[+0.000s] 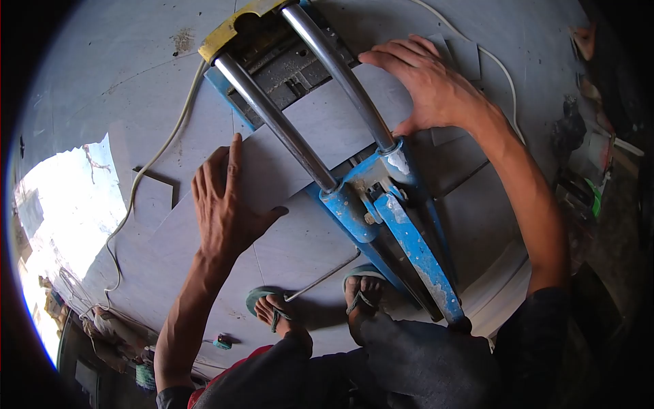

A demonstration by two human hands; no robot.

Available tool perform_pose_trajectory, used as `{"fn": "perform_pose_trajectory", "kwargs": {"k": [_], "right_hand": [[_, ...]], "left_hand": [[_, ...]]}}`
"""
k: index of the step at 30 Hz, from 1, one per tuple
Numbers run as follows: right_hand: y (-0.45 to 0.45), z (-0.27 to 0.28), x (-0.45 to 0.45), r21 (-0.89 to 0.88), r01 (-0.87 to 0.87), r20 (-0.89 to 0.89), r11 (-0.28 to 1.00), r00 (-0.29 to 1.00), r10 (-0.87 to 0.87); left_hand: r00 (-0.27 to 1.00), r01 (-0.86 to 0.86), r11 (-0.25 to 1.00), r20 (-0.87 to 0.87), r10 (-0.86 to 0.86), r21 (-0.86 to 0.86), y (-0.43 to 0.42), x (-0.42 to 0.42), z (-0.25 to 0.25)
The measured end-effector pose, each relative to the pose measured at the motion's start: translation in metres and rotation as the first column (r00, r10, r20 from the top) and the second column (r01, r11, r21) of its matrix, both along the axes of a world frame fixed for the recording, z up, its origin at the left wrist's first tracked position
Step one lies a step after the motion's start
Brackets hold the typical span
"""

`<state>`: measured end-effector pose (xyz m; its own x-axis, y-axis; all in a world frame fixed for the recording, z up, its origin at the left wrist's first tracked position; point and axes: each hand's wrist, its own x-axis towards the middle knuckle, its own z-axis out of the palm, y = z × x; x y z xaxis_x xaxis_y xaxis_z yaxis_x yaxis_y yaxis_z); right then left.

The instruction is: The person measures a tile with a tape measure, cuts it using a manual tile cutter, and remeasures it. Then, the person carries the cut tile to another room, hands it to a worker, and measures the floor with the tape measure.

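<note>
A blue tile cutter (415,252) with two steel rails (340,75) and a yellow end piece (225,35) stands on the floor. Under the rails lies a long grey tile (313,129), crosswise on the cutter bed. My left hand (228,198) rests at the tile's left part, fingers spread, thumb pointing right. At the tile's right end is my right hand (432,88), its fingers along the far edge and its thumb near the close edge, so it spans the tile. The cutter's handle points toward my legs.
My feet in green sandals (272,307) are just below the cutter. A pale cable (160,153) runs along the left, another (504,68) at the right. Tile pieces (463,58) lie at the upper right. A small green object (222,343) is on the floor, with clutter at both sides.
</note>
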<state>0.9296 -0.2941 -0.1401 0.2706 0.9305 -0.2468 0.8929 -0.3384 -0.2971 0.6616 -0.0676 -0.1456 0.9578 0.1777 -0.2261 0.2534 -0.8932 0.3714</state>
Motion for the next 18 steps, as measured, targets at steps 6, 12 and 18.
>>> {"fn": "perform_pose_trajectory", "kwargs": {"k": [6, 12, 18], "right_hand": [[0.000, -0.001, 0.001, 0.004, 0.008, -0.015, 1.000, 1.000, -0.008], [0.004, 0.002, 0.002, -0.002, -0.007, -0.003, 1.000, 1.000, 0.007], [0.004, 0.001, 0.001, 0.000, 0.013, -0.021, 1.000, 1.000, -0.013]], "left_hand": [[0.999, 0.015, 1.000, 0.050, -0.014, -0.017, 0.018, -0.015, 0.002], [0.998, -0.001, 0.999, 0.066, 0.004, -0.040, 0.016, -0.020, -0.007], [0.997, 0.000, 0.999, 0.078, 0.003, -0.045, 0.018, -0.020, -0.006]]}}
